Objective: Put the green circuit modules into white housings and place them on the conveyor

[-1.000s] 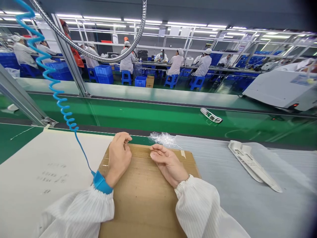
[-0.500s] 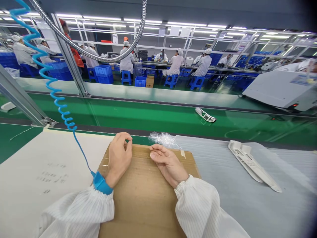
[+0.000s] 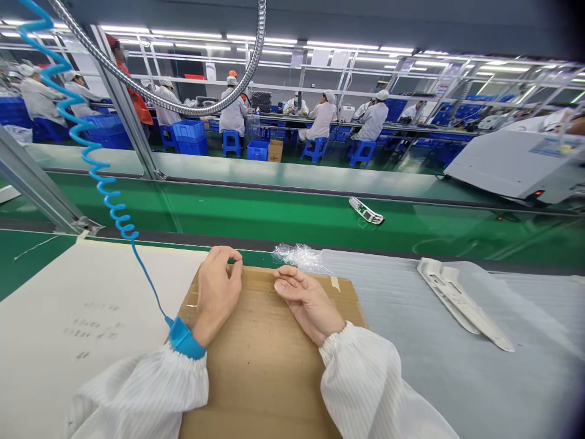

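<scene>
My left hand [image 3: 217,292] rests on the far edge of a brown cardboard sheet [image 3: 265,372], thumb and forefinger pinched together; what they hold, if anything, is too small to see. A blue wrist strap [image 3: 185,338] with a coiled blue cord [image 3: 94,161] sits on that wrist. My right hand [image 3: 306,302] lies on the cardboard beside it, fingers curled in together, with nothing visible in them. A crumpled piece of clear film [image 3: 299,256] lies just beyond my right fingertips.
A long white plastic part [image 3: 461,302] lies on the grey foam sheet [image 3: 411,341] to the right. A small device [image 3: 365,211] rides the green conveyor belt [image 3: 274,213]. A white paper mat [image 3: 68,305] lies at the left, a white machine [image 3: 516,161] at the far right. People in white work at benches behind.
The small device on the conveyor has travelled to the left. My left thumb and forefinger have closed into a pinch. My right hand has stayed where it was.
</scene>
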The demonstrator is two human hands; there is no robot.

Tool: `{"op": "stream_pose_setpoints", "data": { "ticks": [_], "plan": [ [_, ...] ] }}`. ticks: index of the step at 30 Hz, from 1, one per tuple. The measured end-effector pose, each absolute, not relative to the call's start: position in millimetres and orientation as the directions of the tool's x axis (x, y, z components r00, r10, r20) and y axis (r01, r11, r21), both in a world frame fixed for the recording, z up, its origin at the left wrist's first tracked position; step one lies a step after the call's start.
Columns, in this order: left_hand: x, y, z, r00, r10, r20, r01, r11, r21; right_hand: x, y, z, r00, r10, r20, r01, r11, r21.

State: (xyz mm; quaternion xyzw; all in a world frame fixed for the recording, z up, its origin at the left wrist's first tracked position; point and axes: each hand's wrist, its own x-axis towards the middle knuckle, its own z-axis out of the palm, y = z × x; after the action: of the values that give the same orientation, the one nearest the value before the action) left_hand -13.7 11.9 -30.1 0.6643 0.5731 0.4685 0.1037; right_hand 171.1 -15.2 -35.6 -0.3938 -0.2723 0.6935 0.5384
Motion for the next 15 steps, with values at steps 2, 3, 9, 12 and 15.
{"op": "stream_pose_setpoints", "data": {
  "ticks": [2,3,9,12,15],
  "plan": [
    [-14.0,11.9,-30.3,-0.098,0.861,0.499,0.670,-0.314,0.672,171.4,-15.2,-35.9,-0.115,0.962,-0.248,-0.533,-0.271,-0.802],
    [-14.4,12.0,-30.5,-0.098,0.859,0.503,0.670,-0.317,0.671,171.8,-15.2,-36.5,-0.123,0.962,-0.242,-0.534,-0.270,-0.801],
    [-16.1,12.3,-31.0,-0.110,0.862,0.495,0.662,-0.308,0.683,174.1,-15.4,-41.2,-0.146,0.963,-0.227,-0.539,-0.270,-0.798],
    [-16.1,12.4,-30.9,-0.109,0.860,0.499,0.663,-0.311,0.681,173.5,-15.2,-40.4,-0.147,0.962,-0.231,-0.543,-0.274,-0.794],
    [-16.0,12.3,-31.0,-0.090,0.861,0.501,0.665,-0.322,0.673,172.1,-14.8,-37.7,-0.134,0.961,-0.242,-0.552,-0.275,-0.787]
  ]
}}
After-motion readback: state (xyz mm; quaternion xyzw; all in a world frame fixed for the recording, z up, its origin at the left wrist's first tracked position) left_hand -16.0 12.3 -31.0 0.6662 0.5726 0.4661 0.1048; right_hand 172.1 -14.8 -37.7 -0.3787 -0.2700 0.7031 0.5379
